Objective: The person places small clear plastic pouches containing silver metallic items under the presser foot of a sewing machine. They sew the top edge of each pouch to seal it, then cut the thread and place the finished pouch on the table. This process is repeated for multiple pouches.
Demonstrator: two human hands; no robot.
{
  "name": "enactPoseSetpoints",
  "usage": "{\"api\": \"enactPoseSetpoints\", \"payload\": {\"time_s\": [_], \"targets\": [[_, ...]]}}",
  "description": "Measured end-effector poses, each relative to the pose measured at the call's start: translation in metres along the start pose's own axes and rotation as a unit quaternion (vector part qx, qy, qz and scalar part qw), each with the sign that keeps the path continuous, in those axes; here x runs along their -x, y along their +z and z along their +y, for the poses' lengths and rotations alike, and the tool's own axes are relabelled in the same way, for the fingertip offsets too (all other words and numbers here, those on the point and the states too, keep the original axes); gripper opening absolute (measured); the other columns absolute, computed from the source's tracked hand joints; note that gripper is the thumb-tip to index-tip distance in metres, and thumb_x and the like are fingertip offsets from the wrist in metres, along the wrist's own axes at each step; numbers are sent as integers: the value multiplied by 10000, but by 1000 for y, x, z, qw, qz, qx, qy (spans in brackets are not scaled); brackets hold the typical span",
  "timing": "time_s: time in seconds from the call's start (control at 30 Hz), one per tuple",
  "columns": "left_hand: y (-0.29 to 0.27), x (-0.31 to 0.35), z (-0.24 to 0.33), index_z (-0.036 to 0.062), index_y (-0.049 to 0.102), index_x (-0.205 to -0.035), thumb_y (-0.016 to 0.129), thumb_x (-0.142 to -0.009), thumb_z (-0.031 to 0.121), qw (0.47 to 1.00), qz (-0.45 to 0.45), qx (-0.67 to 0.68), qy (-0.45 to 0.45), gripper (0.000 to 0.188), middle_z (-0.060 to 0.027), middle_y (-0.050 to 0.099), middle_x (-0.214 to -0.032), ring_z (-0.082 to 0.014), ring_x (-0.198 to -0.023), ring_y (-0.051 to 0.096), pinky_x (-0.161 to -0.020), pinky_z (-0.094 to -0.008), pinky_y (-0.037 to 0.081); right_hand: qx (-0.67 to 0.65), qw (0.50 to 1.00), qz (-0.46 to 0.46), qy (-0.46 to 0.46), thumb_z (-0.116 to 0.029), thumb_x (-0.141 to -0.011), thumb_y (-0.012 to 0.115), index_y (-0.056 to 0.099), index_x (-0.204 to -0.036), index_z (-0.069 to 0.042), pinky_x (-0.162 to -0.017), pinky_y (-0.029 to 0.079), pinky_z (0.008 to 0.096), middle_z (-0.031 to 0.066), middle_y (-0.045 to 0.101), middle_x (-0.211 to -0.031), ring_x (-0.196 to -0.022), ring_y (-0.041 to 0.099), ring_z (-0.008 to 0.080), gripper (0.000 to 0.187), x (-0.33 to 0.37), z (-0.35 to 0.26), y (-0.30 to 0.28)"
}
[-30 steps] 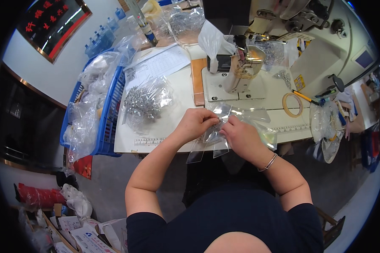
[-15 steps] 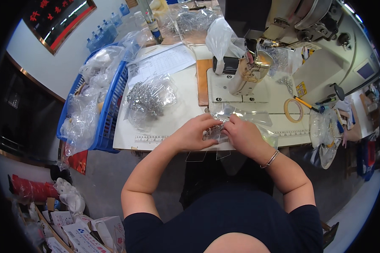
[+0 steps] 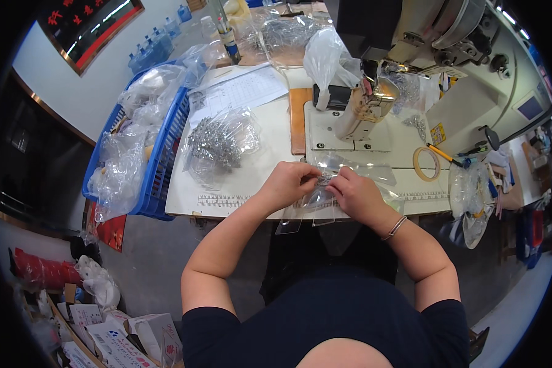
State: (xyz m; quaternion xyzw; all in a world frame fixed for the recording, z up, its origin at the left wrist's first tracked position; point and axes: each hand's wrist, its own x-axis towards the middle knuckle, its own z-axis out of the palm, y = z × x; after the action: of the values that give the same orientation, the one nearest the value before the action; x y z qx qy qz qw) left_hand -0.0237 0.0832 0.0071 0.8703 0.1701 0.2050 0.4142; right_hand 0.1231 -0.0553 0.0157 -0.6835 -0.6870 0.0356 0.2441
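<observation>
At the table's near edge both hands meet over clear plastic sheets (image 3: 374, 173). My left hand (image 3: 286, 186) is closed, thumb and fingers pinching the left side of a small silvery, sparkling piece (image 3: 325, 178). My right hand (image 3: 359, 197), with a bracelet at its wrist, has its fingertips pressed on the right side of that piece. My fingers partly cover it, so its exact kind does not show. Some clear strips (image 3: 290, 226) hang over the edge below my hands. Left of them, a clear bag of silvery pieces (image 3: 218, 144) lies on the white table (image 3: 270, 132).
Beyond my hands stands a sewing machine's post (image 3: 363, 115), its head (image 3: 411, 46) overhanging from the right. A blue basket (image 3: 161, 175) of plastic bags flanks the table's left. At right lie a tape roll (image 3: 426, 164), a yellow pen (image 3: 443, 153) and hanging plastic bags (image 3: 474, 196).
My left hand's fingers have drawn together into a pinch, its thumb moving up from the table. The right hand has shifted slightly right. The whole view has moved a little.
</observation>
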Motion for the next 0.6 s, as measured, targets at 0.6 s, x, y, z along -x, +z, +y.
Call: {"api": "enactPoseSetpoints", "payload": {"time_s": [0.6], "targets": [[3, 3, -10, 24, 671, -919, 647, -764, 28, 997, 28, -19, 68, 157, -111, 663, -760, -155, -660, 647, -626, -260, 518, 3, 997, -59, 39, -189, -824, 597, 582, -823, -31, -652, 484, 416, 131, 557, -816, -744, 586, 323, 159, -12, -8, -4]]}}
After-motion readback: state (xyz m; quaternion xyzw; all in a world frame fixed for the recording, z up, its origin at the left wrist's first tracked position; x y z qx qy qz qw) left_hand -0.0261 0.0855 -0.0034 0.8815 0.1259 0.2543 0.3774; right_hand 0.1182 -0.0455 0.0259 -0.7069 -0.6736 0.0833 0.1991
